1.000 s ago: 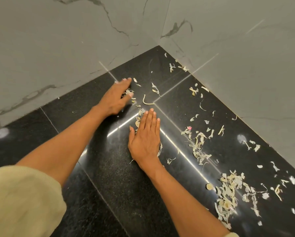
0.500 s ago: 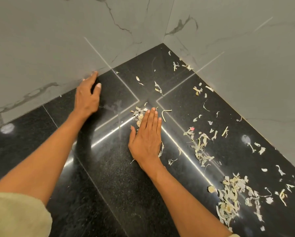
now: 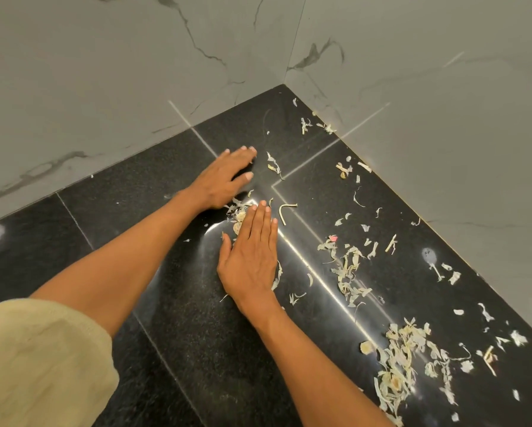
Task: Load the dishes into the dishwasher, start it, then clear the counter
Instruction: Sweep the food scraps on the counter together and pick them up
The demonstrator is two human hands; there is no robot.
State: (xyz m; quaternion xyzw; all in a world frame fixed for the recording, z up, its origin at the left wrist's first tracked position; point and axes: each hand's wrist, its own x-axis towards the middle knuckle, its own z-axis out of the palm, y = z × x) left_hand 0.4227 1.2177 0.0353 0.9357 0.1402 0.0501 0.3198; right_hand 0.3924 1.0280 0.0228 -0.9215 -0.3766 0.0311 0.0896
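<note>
Both hands flat, fingers straight: left hand (image 3: 224, 180) & right hand (image 3: 252, 257) bracket scrap pile (image 3: 238, 212) on black counter (image 3: 166, 303).

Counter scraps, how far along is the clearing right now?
Done: the counter by the left forearm shows almost no scraps. In hand: the left hand and right hand, fingers straight, flank a small pile. Left: a curved stem, the middle clump, the big heap and bits along the right wall. No dishes or dishwasher in view.
</note>
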